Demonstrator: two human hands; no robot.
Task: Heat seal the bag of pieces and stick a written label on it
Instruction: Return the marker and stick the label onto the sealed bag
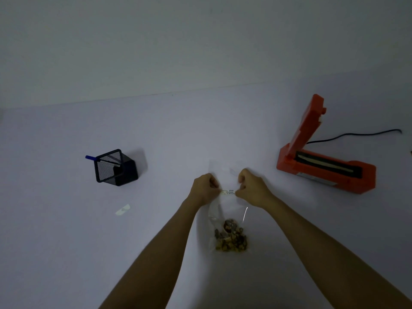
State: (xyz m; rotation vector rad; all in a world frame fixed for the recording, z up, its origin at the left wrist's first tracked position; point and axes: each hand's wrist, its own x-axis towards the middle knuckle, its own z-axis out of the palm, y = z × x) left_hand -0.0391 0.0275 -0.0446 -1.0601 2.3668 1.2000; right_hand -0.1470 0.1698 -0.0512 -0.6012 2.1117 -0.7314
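A clear plastic bag (225,210) lies flat on the white table, with brown and yellow pieces (230,238) heaped at its near end. A small written label (227,192) sits across the bag's middle. My left hand (206,188) pinches the label's left end with curled fingers. My right hand (250,188) pinches its right end the same way. Both hands lie over the bag. The orange heat sealer (323,157) stands to the right with its arm raised.
A black mesh pen holder (116,167) with a blue pen (91,157) stands at the left. A small strip of backing paper (123,208) lies in front of it. The sealer's black cable (356,136) runs off to the right.
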